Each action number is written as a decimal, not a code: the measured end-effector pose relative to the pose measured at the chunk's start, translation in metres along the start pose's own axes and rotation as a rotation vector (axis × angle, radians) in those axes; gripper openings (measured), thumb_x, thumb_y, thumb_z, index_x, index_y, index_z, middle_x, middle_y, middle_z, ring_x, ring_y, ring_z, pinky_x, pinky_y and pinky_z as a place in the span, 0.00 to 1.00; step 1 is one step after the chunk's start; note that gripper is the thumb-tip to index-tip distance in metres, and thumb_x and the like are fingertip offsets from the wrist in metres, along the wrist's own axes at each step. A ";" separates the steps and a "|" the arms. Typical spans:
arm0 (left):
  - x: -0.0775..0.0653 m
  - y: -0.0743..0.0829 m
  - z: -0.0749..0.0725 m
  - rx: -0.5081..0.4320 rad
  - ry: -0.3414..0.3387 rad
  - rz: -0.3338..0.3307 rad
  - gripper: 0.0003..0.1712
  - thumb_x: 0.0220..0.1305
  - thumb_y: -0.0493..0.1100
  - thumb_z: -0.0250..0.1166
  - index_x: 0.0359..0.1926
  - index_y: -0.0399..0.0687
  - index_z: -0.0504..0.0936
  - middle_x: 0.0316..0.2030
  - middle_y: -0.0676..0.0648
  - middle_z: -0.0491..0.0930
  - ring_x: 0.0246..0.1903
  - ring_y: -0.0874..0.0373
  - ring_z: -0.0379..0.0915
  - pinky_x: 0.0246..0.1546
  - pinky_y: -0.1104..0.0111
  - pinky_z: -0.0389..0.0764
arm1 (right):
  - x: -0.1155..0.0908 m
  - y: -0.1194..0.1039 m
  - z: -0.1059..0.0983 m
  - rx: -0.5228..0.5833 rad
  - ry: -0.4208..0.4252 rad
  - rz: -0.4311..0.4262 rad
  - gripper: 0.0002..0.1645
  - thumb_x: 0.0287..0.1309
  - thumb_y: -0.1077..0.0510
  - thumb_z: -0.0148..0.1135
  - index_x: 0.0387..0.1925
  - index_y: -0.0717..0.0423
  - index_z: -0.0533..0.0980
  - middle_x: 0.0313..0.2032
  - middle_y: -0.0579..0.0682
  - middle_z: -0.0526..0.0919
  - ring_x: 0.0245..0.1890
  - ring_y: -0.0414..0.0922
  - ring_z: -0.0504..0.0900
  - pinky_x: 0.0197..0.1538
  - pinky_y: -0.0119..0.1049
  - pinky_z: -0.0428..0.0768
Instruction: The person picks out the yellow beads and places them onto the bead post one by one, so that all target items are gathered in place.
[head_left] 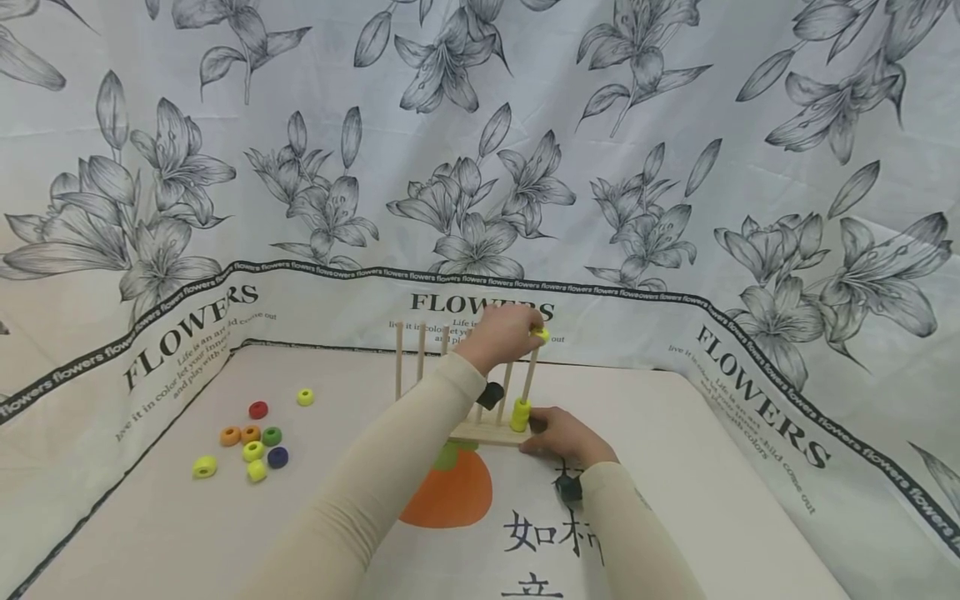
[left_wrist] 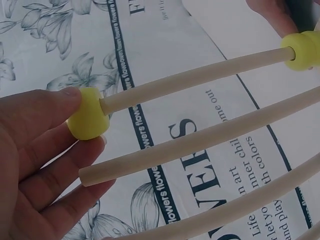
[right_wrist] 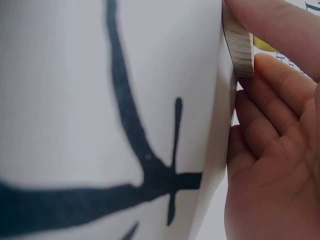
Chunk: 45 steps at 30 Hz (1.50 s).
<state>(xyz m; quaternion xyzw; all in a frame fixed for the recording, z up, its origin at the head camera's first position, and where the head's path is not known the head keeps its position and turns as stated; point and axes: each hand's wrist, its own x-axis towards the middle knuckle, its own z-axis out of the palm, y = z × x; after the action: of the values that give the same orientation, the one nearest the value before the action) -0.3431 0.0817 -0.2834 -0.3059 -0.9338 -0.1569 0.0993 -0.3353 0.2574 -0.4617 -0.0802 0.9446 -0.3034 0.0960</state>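
My left hand [head_left: 504, 335] pinches a yellow bead [left_wrist: 89, 116] between thumb and fingers at the top of the rightmost wooden peg [head_left: 529, 377]. In the left wrist view, the peg's tip meets the bead's hole. Lower on that same peg sit stacked yellow beads [head_left: 521, 415]. Several bare pegs [left_wrist: 200, 138] stand alongside, partly hidden by my left arm. My right hand [head_left: 566, 437] grips the right end of the rack's wooden base [head_left: 487, 432]. In the right wrist view, the thumb is on one side of the base end [right_wrist: 240, 50] and the fingers on the other.
Loose beads lie on the left of the table, among them a red bead [head_left: 258, 409], a green bead [head_left: 272, 435] and a dark blue bead [head_left: 277, 457]. The tablecloth carries an orange fruit print [head_left: 457, 492] and black characters. A flower-printed curtain [head_left: 480, 208] surrounds the table.
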 end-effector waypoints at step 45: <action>-0.009 -0.010 0.020 0.057 0.018 -0.086 0.19 0.64 0.54 0.62 0.54 0.57 0.82 0.53 0.55 0.82 0.56 0.53 0.74 0.66 0.48 0.64 | 0.002 0.000 -0.002 -0.009 0.007 -0.013 0.40 0.43 0.47 0.76 0.62 0.42 0.74 0.62 0.48 0.76 0.62 0.50 0.73 0.69 0.57 0.64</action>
<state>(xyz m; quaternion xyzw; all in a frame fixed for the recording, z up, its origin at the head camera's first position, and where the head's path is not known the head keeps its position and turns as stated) -0.3438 0.0769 -0.3069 -0.2609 -0.9493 -0.1372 0.1092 -0.3375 0.2579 -0.4600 -0.0857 0.9458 -0.2998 0.0903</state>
